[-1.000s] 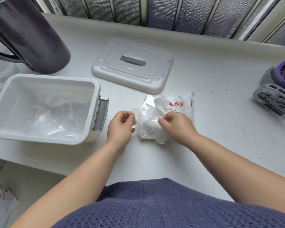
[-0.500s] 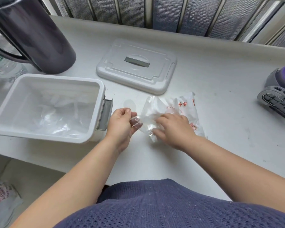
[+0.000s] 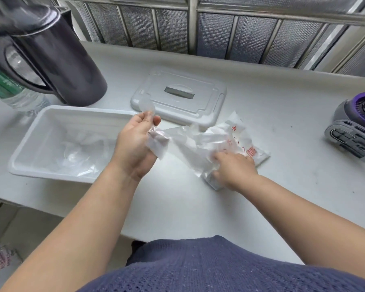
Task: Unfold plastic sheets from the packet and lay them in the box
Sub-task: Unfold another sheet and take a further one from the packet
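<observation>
Left hand [image 3: 135, 144] pinched sheet [image 3: 188, 144] end, sheet stretched rightward to packet [image 3: 249, 133] gripped by right hand [image 3: 234, 168]; box [image 3: 72, 108] lay just left of left hand, nearer it.

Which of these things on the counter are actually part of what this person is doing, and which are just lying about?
In use: packet, plastic sheet pinched by the left hand, right hand holding the packet, white box.
Lying about: lid, dark jug, water bottle, purple-grey gadget.
</observation>
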